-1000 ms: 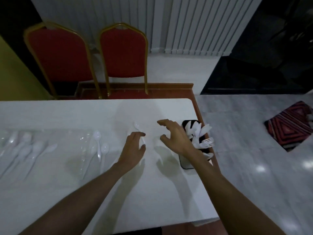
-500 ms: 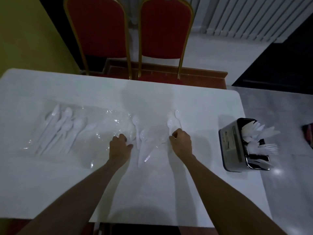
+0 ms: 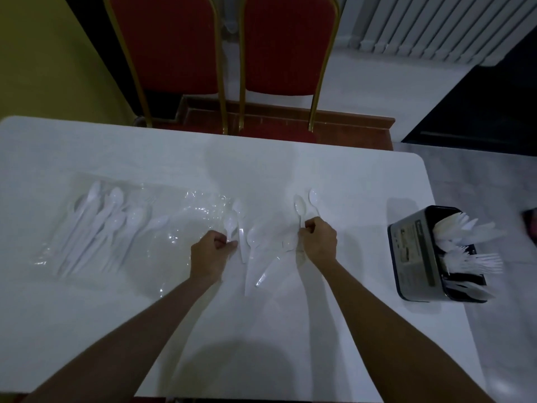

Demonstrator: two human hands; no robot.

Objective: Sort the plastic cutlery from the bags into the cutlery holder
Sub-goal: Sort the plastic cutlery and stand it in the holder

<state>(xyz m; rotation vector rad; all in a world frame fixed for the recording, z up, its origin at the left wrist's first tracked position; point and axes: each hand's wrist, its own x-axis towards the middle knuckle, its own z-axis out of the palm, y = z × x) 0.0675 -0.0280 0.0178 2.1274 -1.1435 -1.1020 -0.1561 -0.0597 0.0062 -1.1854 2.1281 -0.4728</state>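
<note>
A clear plastic bag lies flat on the white table, with several white plastic spoons bunched at its left end. My left hand pinches the handle of a white spoon at the bag's right end. My right hand grips the handles of two white spoons. A few more spoons lie between my hands. The black cutlery holder stands at the table's right edge, holding white forks, knives and spoons.
Two red chairs with gold frames stand behind the table's far edge. A white radiator is at the back right. The holder sits very close to the table's right edge, with grey floor beyond it.
My view swung left and down from the holder to the bag. Both hands moved left to the bag's right end and closed on spoon handles. In the last half second little moved.
</note>
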